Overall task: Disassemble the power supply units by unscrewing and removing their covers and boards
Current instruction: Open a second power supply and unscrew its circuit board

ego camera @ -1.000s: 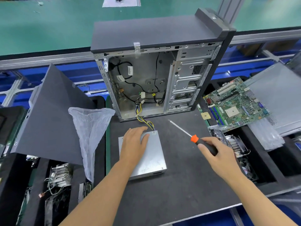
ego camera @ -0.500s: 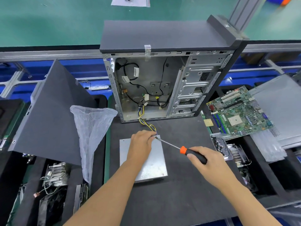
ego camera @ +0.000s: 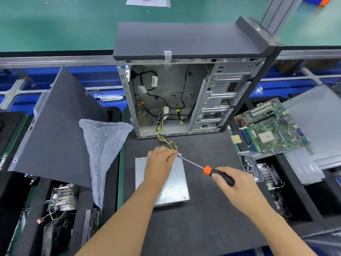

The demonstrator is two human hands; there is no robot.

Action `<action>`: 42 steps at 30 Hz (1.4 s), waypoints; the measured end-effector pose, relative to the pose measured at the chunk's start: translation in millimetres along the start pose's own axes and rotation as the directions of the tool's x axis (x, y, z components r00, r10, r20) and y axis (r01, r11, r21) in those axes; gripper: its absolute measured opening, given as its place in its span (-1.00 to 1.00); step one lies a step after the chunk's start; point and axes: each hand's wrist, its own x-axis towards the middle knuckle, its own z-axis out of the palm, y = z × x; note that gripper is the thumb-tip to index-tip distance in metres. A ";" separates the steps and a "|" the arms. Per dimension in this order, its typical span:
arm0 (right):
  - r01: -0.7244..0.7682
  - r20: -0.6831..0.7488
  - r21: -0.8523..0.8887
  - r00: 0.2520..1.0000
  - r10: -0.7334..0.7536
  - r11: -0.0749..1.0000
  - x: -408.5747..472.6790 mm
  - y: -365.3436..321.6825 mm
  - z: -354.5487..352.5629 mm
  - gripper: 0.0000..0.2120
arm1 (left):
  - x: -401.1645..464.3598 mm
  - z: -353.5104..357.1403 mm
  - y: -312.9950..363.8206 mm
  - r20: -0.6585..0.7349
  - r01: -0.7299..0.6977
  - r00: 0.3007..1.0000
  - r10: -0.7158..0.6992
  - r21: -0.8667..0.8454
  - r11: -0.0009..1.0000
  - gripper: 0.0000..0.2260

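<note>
At frame centre the PSU [ego camera: 166, 191] lay on the counter [ego camera: 212, 228], cover on, while the left hand [ego camera: 159, 163] pinched the tip of the screwdriver [ego camera: 212, 170] gripped by the right hand [ego camera: 238, 185]; unscrewing seemed barely begun.

An electronics teardown workshop, by the look of it; gutted computer case [ego camera: 184, 93] standing open at frame centre; bare motherboard [ego camera: 269, 128] at right; heatsinks [ego camera: 62, 196] sorted into black foam trays [ego camera: 14, 209] lower left; green bench surface [ego camera: 55, 23] across the top.
</note>
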 end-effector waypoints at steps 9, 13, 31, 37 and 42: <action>0.044 -0.012 -0.157 0.999 -0.047 0.987 23.4 -31.8 -24.1 -0.76 | -0.1 2.7 -2.8 0.002 -0.015 1.000 0.015 0.032 0.999 -0.92; 0.025 -0.081 -0.100 0.996 -0.033 0.995 49.2 -65.6 -42.6 -0.72 | -0.4 2.6 -2.1 0.008 -0.014 1.000 0.013 0.046 0.999 -0.92; 0.359 0.291 -0.725 0.933 -0.211 0.588 144.1 -203.1 -23.1 -0.50 | -5.6 3.1 -0.9 0.009 0.005 1.000 -0.006 0.102 0.995 -0.73; 0.291 0.290 -0.718 0.951 -0.107 0.632 147.9 -200.7 -30.0 -0.50 | -13.0 -6.0 8.0 -0.080 0.034 0.996 -0.034 -0.013 0.999 -0.55; 0.253 0.259 -0.728 0.962 -0.087 0.637 143.1 -198.3 -28.5 -0.45 | -23.2 -20.8 -4.1 0.018 0.029 0.999 -0.042 0.459 0.888 -0.24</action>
